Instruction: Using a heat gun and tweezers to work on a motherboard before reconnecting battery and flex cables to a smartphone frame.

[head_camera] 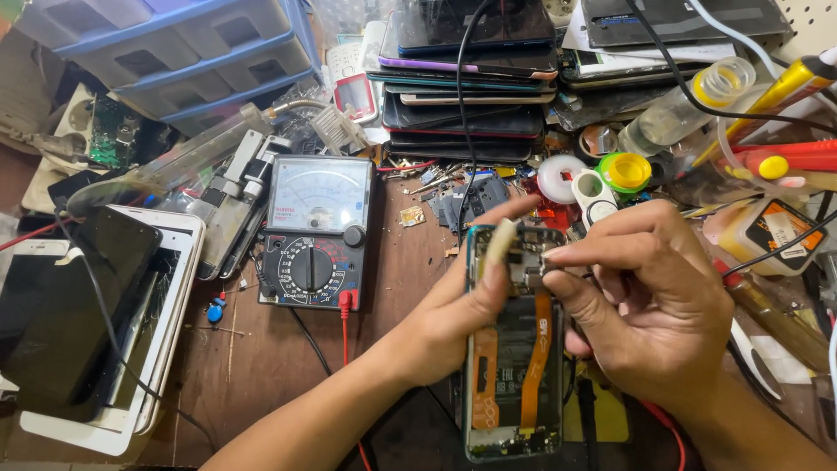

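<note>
near the table's (261,349) front edge, opened phone (510,349) lies long axis near-to-far, left hand (453,305) steadying, right hand (649,296) grip pinching a small part (534,272) at its far end.

1. I've got an analog multimeter (316,234) lying flat on the wooden bench (261,349), its dial facing up and a red lead (346,324) plugged in at its lower edge
2. Behind it I see a tall stack of phones (466,83), screens up, with a black cable (462,131) draped down over them
3. At the left edge, a white tablet with a cracked screen (144,349) sits under a dark phone (83,305)
4. Top left, a grey and blue drawer unit (174,48)
5. To the right, a white tape roll (560,177), a green and yellow cap (624,171), and a clear bottle (684,109) lying on its side
</note>
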